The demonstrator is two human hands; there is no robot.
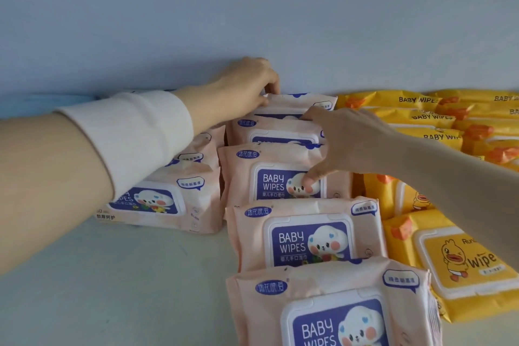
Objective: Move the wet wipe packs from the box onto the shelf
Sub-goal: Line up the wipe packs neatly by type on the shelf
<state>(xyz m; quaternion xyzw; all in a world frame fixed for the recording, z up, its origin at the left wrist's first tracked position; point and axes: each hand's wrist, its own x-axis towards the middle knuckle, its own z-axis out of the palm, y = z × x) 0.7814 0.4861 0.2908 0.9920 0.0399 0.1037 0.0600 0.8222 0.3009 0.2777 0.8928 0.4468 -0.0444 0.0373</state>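
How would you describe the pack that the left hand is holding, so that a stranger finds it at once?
Start from the pale blue back wall and find the middle row of pink plastic wipe packs. The rearmost pink pack stands against that wall. It alone is pinched at its top edge by the left hand; the yellow plastic wipe packs lie to its right.

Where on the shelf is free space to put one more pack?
The bare shelf is free at front left, bordered by the left pink packs behind and the middle pink row on the right. Crowded: the yellow packs fill the right, and both hands work at the back wall.
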